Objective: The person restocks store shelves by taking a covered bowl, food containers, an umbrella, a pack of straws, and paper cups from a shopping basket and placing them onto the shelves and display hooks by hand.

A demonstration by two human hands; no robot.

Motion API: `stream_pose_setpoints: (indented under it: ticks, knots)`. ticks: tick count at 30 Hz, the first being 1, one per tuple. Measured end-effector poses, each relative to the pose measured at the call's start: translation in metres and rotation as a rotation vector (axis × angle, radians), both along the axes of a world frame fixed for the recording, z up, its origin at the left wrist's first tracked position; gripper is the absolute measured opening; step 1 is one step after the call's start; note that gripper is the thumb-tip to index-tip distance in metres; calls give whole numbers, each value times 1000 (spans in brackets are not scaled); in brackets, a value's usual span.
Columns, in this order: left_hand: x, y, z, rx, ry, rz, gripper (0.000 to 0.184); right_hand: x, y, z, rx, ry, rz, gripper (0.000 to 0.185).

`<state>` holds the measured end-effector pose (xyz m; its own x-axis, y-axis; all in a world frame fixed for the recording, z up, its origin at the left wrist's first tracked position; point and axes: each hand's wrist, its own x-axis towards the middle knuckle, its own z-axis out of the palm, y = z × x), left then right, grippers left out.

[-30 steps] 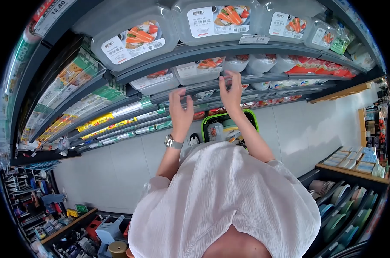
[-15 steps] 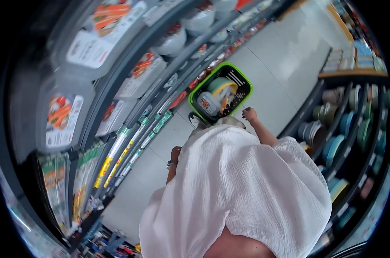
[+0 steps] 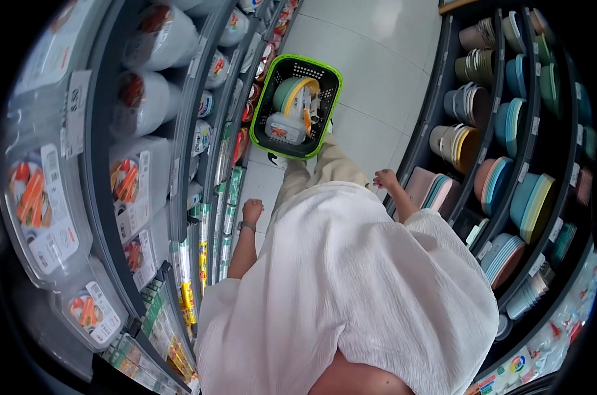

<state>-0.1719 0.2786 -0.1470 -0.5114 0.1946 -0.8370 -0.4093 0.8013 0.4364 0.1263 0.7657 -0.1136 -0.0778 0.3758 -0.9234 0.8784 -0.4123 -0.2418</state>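
Observation:
My left hand [image 3: 252,210] hangs at my left side near the lower shelves, its fingers loosely curled with nothing visible in them. On the other side, my right hand [image 3: 385,178] is held out, fingers bent and a little apart, holding nothing. Neither hand touches the black shopping basket [image 3: 338,85] with its bright green rim, which is on the floor in front of my feet. Inside it are green and yellow bowls [image 3: 288,92], a clear lidded food container [image 3: 285,129] with a label, and a white and orange item [image 3: 306,112] whose kind I cannot make out.
Shelves on the left hold clear food containers [image 3: 130,181], white tubs [image 3: 150,102] and boxed rolls [image 3: 186,280]. Stacked coloured basins [image 3: 532,204] and buckets [image 3: 453,145] fill the right shelves. Pale tiled floor [image 3: 371,59] runs between them.
The view has turned, and the basket now appears further up and left. My left hand has swung forward from beside my shirt. More of the right shelves shows. My right hand stays free.

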Motion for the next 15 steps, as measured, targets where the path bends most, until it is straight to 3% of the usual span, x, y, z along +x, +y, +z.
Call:
stream_pose_setpoints:
  ticks: [2, 8, 11, 15]
  knots:
    - [-30, 25, -9, 49, 32, 12, 29, -15, 7, -7, 23, 25, -4, 32]
    - [-57, 152, 36, 180, 73, 143, 26, -70, 45, -31, 30, 159, 7, 29]
    - [-42, 191, 38, 264, 74, 45, 24, -101, 70, -36, 25, 197, 32, 28]
    - [-15, 221, 52, 140, 67, -138, 22, -120, 97, -60, 32, 239, 34, 28]
